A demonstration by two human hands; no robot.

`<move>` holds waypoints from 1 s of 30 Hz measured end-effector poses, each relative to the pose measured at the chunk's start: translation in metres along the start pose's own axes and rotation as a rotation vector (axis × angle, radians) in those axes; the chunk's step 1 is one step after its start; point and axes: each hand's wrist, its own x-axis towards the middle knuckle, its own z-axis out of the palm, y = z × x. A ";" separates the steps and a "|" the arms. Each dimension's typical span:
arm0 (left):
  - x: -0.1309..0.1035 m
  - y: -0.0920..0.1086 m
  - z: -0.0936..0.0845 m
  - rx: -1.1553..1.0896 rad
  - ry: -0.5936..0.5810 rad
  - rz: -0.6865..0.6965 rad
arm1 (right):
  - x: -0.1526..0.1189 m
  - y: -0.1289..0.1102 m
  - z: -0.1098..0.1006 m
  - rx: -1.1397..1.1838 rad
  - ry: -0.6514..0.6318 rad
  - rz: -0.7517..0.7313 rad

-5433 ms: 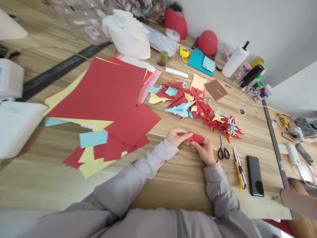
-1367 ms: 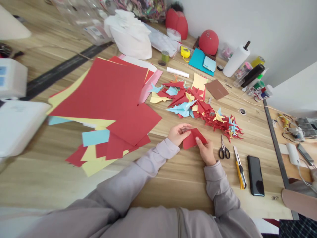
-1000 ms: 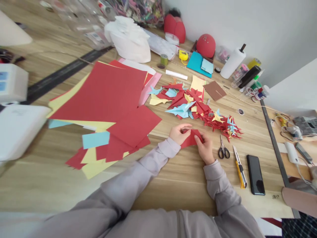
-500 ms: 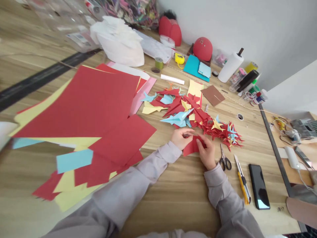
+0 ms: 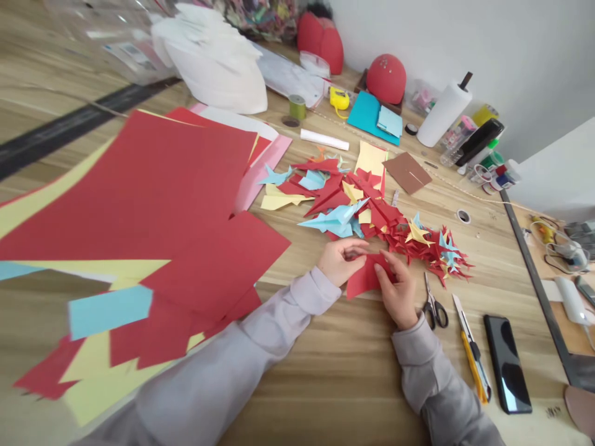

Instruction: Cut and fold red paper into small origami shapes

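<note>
A small red sheet of paper [image 5: 365, 277] is held between my two hands just above the wooden table. My left hand [image 5: 341, 260] pinches its upper left edge, fingers curled over the top. On the other side, my right hand [image 5: 397, 288] grips the paper between thumb and fingers. Right beyond my hands lies a heap of folded paper pieces in red, yellow and blue, among them a light blue folded paper plane [image 5: 337, 220]. Black-handled scissors [image 5: 436, 308] rest to the right of my right hand.
Large red paper sheets [image 5: 186, 179] and coloured offcuts cover the left side. A yellow utility knife [image 5: 473, 356] and a black phone [image 5: 506, 362] lie at right. Along the back stand a yellow tape measure [image 5: 339, 99], a white roll [image 5: 444, 114] and several bottles.
The view has shifted slightly, so things sit farther out toward the sides. My right hand has moved a little away from the left, and more of the red paper shows between them.
</note>
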 end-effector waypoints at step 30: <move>0.007 0.006 -0.006 -0.002 0.014 0.032 | 0.002 -0.001 0.001 0.198 -0.110 -0.149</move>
